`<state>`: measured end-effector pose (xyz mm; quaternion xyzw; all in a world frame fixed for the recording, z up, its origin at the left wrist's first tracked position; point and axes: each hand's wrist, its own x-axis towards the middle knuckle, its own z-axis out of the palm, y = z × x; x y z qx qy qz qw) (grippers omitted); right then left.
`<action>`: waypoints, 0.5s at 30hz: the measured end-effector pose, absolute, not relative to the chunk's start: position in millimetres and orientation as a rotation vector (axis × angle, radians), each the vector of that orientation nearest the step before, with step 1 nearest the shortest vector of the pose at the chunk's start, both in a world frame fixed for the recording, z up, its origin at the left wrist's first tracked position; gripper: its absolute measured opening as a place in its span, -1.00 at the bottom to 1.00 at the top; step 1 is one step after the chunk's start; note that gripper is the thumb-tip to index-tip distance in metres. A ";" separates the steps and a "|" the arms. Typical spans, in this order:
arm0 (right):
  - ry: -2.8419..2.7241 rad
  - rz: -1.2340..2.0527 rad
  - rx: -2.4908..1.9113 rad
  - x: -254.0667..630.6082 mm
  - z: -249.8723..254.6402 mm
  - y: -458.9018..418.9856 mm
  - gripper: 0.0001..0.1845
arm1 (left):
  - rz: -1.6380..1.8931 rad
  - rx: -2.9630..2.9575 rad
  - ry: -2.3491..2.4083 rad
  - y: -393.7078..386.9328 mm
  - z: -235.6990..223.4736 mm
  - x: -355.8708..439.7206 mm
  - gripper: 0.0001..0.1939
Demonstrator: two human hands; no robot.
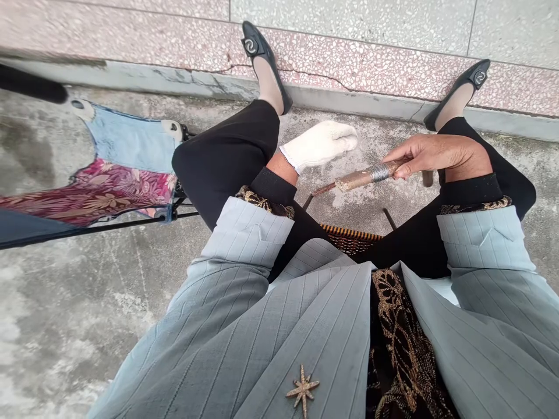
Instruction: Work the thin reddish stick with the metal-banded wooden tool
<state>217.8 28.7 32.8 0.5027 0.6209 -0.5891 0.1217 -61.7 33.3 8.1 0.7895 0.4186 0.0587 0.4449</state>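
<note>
My left hand [321, 144] wears a white cotton glove and hangs between my knees with its fingers loosely curled; nothing shows in it. My bare right hand [437, 156] is closed on the handle of a small knife [360, 178]. The handle is worn wood bound with metal wire, and a short rusty blade points left toward the gloved hand. A gap of about a hand's width separates blade tip and glove. I sit on a woven rattan stool [349, 237], legs apart in black trousers, with grey striped jacket sleeves in the foreground.
A folding stool with a patchwork blue and red floral fabric seat [109, 174] stands at my left on the rough concrete floor. A terrazzo step [349, 64] runs across the top under my black flat shoes.
</note>
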 end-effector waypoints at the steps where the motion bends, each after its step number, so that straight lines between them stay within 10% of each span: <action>1: 1.816 -1.677 1.451 218.4 29.2 29.1 -0.62 | 0.136 1.952 1.008 34.3 9.0 -62.1 -0.69; 15: 1.896 -1.615 1.201 225.5 8.1 32.2 -0.62 | 0.058 2.129 1.002 39.3 -5.6 -64.1 -0.65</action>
